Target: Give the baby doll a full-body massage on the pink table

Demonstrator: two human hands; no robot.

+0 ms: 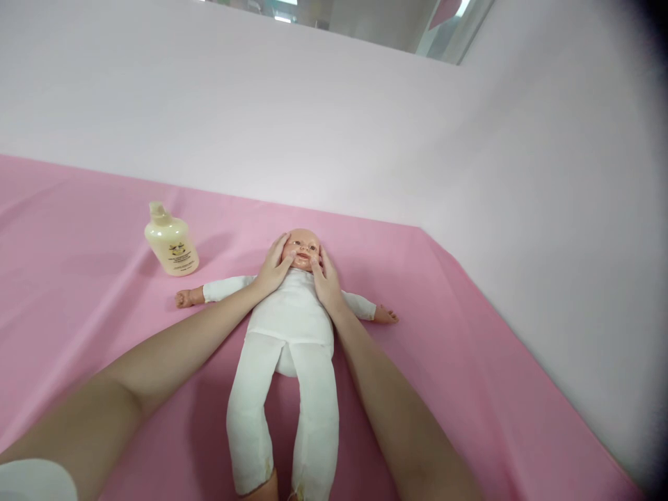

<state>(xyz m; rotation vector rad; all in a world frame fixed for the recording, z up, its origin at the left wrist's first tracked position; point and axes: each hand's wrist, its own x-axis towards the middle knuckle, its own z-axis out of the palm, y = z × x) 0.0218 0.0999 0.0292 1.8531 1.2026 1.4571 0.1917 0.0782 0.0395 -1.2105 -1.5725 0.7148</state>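
A baby doll with a hard plastic head and a white cloth body lies on its back, arms spread out to the sides. Against the left edge of its head rests my left hand, fingers along the side and thumb on the cheek beside the mouth. My right hand cups the opposite side the same way, its thumb near the doll's chin. Between them the two hands hold the head. The doll's feet are partly cut off at the bottom of the view.
A pale yellow pump bottle stands left of the doll, near its outstretched arm. Pink cloth covers the surface underneath. White walls rise behind and to the right, with a window at the top.
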